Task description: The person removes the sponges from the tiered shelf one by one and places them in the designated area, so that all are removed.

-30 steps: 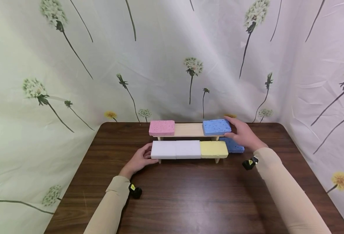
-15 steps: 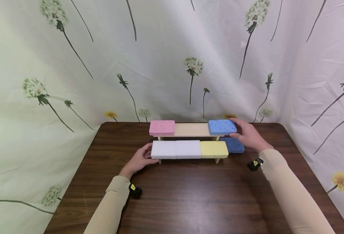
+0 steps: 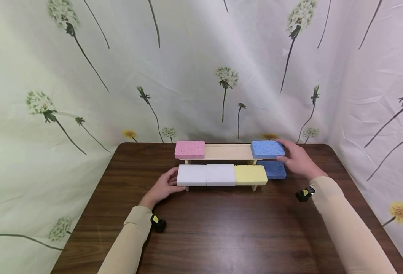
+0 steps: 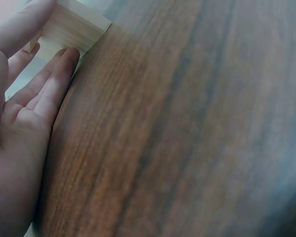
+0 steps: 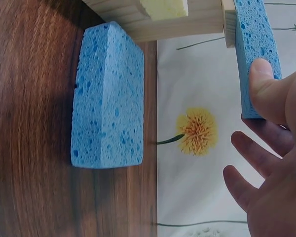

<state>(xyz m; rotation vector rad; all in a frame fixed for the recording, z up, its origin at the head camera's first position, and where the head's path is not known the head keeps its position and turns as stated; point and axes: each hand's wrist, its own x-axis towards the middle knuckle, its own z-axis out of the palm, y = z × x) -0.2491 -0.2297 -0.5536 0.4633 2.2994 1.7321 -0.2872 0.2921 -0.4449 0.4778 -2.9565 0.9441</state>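
My right hand point(image 3: 298, 160) grips a blue sponge point(image 3: 266, 148) at its right end, with the thumb on the near side. That sponge lies on the upper shelf of a two-step wooden rack point(image 3: 228, 151) and sticks out past the shelf's right end. In the right wrist view the thumb presses the sponge point(image 5: 259, 44) while the lower fingers spread beneath it. My left hand point(image 3: 161, 188) holds the rack's left end, thumb in front. Its fingers lie against the pale wooden side panel point(image 4: 71, 32) in the left wrist view.
A pink sponge point(image 3: 189, 149) sits at the upper shelf's left. Along the lower shelf run two white sponges point(image 3: 191, 175) and a yellow sponge point(image 3: 250, 175). Another blue sponge point(image 5: 108, 98) lies on the dark wood table point(image 3: 222, 236), right of the rack. A flower-print curtain point(image 3: 194, 76) hangs behind.
My right hand has moved right along the upper shelf with the blue sponge, widening the bare stretch beside the pink one. The left hand stays at the rack's left end.
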